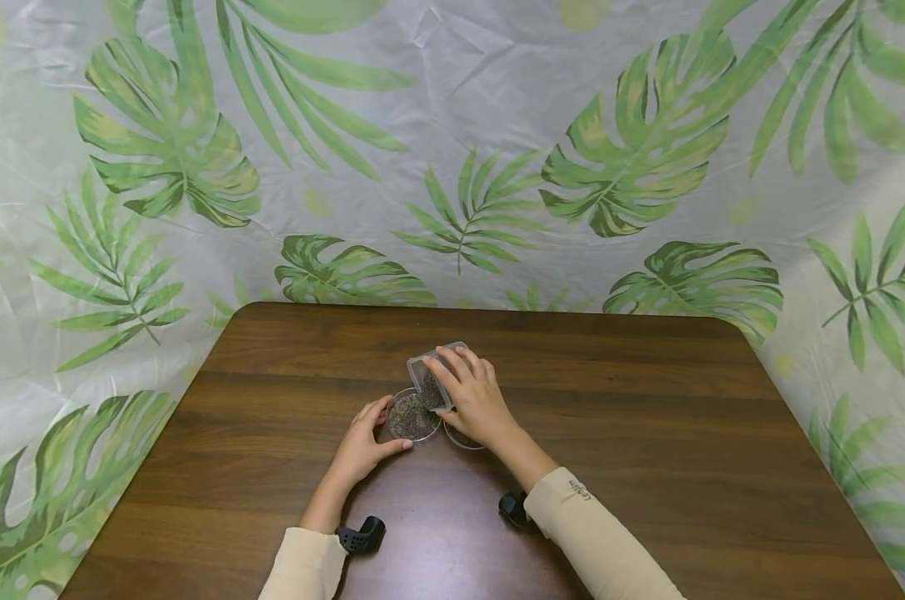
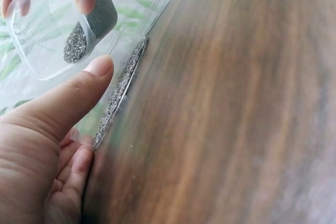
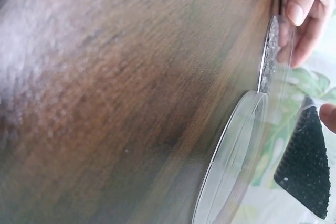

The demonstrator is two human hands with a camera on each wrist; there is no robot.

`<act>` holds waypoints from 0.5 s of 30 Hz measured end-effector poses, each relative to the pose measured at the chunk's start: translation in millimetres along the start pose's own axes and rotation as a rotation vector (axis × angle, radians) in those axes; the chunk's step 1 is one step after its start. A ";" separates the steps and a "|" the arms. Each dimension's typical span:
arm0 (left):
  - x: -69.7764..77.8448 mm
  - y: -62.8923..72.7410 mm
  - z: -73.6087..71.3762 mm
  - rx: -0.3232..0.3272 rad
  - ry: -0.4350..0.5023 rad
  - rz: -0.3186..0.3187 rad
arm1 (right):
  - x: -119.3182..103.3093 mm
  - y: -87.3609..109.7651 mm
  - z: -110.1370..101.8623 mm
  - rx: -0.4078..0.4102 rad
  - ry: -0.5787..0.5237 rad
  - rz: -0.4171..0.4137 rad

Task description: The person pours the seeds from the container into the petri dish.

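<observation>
A clear round petri dish (image 1: pixel 413 417) stands on the table with dark grey granules spread in it. My left hand (image 1: pixel 362 446) holds that dish at its left side, thumb near the front rim and fingers round the far side. Above it, my right hand (image 1: pixel 478 398) grips a clear plastic container (image 2: pixel 31 30), tilted over the dish. Dark granules (image 2: pixel 76 43) lie heaped inside the container, towards its lowered side. Another clear round dish or lid (image 3: pixel 226 156) sits on the table to the right, touching or nearly touching the first, partly hidden under my right hand in the head view.
The dark wooden table (image 1: pixel 647 433) extends all round the dishes. Behind it hangs a pale sheet (image 1: pixel 482 108) printed with green leaves. Each wrist wears a black band, seen at the left wrist (image 1: pixel 362 535) and right wrist (image 1: pixel 512 508).
</observation>
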State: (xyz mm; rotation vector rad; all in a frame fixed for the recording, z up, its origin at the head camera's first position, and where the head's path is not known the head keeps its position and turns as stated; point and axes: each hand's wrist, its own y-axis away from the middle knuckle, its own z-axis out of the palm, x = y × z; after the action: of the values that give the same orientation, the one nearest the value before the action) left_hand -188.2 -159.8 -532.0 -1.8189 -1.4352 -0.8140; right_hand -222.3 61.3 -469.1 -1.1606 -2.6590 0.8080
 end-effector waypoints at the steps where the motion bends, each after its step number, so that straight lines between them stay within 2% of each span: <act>1: 0.1 0.0 -0.1 0.000 0.000 0.001 | 0.0 0.0 0.0 -0.001 0.001 0.001; 15: -0.1 0.5 -0.6 0.001 -0.005 0.005 | 1.6 1.9 1.2 0.006 -0.016 0.035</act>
State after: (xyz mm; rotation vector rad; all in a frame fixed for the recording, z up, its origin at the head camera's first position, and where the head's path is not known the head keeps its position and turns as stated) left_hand -187.8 -160.3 -531.7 -1.8243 -1.4330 -0.8063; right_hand -222.7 62.9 -471.3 -1.2072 -2.6543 0.8348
